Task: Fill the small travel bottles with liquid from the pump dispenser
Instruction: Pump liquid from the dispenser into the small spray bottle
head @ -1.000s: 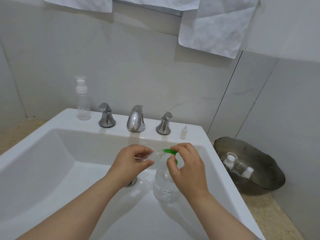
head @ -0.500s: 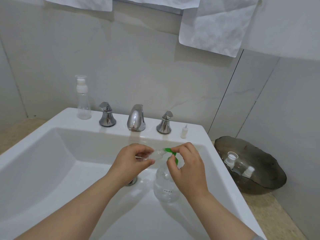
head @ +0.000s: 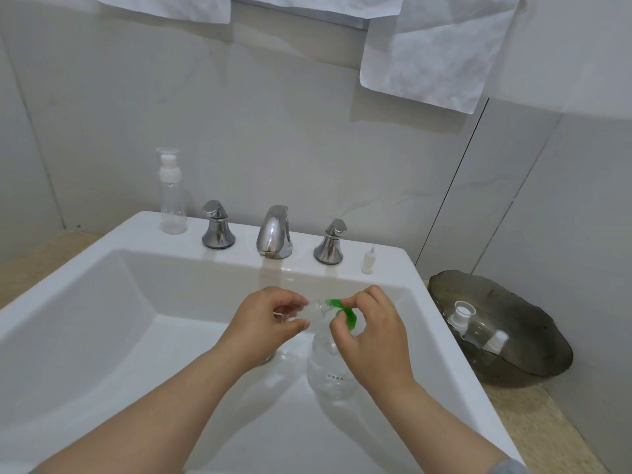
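Note:
A clear pump dispenser (head: 330, 374) with a green pump head (head: 343, 311) stands in the white sink basin (head: 102, 319). My right hand (head: 371, 340) grips the green pump head from the right. My left hand (head: 268, 323) holds a small clear travel bottle (head: 309, 309) on its side, with its mouth against the green nozzle. Another clear travel bottle (head: 172, 196) with a white pump cap stands upright on the sink ledge at the back left. A tiny white dropper bottle (head: 368, 261) stands on the ledge at the back right.
Chrome faucet (head: 274, 232) with two handles (head: 217, 225) (head: 331, 242) sits on the back ledge. A dark glass dish (head: 533, 323) on the counter to the right holds clear bottles with white caps (head: 461, 314). White towels (head: 434, 53) hang on the wall above.
My right hand has shifted slightly on the green pump head, which looks pressed a little lower. The left hand keeps the small bottle at the nozzle.

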Motion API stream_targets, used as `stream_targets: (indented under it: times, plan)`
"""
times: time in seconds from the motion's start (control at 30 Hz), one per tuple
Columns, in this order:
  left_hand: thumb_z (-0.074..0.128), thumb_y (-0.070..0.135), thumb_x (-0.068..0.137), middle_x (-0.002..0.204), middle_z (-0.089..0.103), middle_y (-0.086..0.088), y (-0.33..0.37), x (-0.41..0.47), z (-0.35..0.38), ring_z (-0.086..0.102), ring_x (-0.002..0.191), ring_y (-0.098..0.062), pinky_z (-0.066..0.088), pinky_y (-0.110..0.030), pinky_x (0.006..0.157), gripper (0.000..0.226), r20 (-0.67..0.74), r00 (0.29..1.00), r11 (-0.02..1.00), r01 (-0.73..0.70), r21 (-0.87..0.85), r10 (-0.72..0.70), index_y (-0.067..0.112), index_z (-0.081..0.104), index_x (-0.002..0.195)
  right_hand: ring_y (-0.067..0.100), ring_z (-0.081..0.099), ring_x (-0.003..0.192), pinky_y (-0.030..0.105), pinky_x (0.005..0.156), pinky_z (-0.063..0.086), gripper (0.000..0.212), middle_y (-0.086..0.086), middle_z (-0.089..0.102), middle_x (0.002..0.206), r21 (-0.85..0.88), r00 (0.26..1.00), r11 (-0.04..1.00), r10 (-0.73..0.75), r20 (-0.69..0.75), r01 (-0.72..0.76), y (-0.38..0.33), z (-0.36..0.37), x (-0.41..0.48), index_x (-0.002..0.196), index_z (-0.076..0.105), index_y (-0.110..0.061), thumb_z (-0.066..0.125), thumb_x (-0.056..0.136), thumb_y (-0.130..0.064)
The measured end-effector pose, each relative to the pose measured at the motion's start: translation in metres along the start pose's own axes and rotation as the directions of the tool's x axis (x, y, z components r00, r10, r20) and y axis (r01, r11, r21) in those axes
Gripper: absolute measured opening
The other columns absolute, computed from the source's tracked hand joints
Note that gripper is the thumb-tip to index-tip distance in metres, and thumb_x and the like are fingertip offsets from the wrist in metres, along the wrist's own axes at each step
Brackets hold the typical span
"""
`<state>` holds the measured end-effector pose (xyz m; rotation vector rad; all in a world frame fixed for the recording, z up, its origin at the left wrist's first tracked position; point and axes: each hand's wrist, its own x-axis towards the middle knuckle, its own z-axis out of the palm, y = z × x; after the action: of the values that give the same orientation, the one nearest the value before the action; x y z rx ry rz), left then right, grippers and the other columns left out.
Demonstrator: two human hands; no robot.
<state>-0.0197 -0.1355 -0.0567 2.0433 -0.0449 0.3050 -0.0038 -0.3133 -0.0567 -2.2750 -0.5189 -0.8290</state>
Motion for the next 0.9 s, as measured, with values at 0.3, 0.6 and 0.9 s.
stream_targets:
  times: [0.3,0.6,0.9]
  plan:
    - [0.078,0.013,0.074,0.094,0.067,0.007,0.0009,-0.0001,-0.0005,0.063,0.087,0.0,0.051,-0.016,0.08,0.025,-0.008,1.0,1.0,-0.002,-0.02,0.002,0.026,0.071,0.093,0.01,0.052,0.078,0.02,0.064,0.043,0.008,-0.013,0.049,0.078,0.014,1.0,1.0,-0.004,-0.002,0.004,-0.0023,-0.0009,-0.0005,0.079,0.061,-0.018,0.055,0.078,-0.023]
    - [0.079,0.012,0.072,0.093,0.066,0.007,0.0039,0.0013,-0.0014,0.063,0.089,-0.002,0.053,-0.021,0.084,0.028,-0.07,0.996,0.996,-0.058,-0.063,0.054,0.027,0.071,0.094,0.009,0.056,0.087,0.017,0.072,0.043,0.021,-0.011,0.056,0.089,0.054,0.998,0.997,-0.062,-0.028,0.063,-0.0041,-0.0068,0.0019,0.093,0.066,-0.018,0.05,0.081,-0.025]
    - [0.079,0.013,0.073,0.093,0.065,0.008,0.0027,0.0027,-0.001,0.062,0.089,-0.003,0.053,-0.025,0.085,0.028,-0.071,0.993,0.996,-0.091,-0.021,0.089,0.022,0.072,0.099,0.01,0.056,0.084,0.02,0.07,0.044,0.02,-0.01,0.057,0.085,0.052,0.997,0.997,-0.052,-0.053,0.055,-0.0037,-0.0036,0.0033,0.087,0.066,-0.016,0.049,0.08,-0.026]
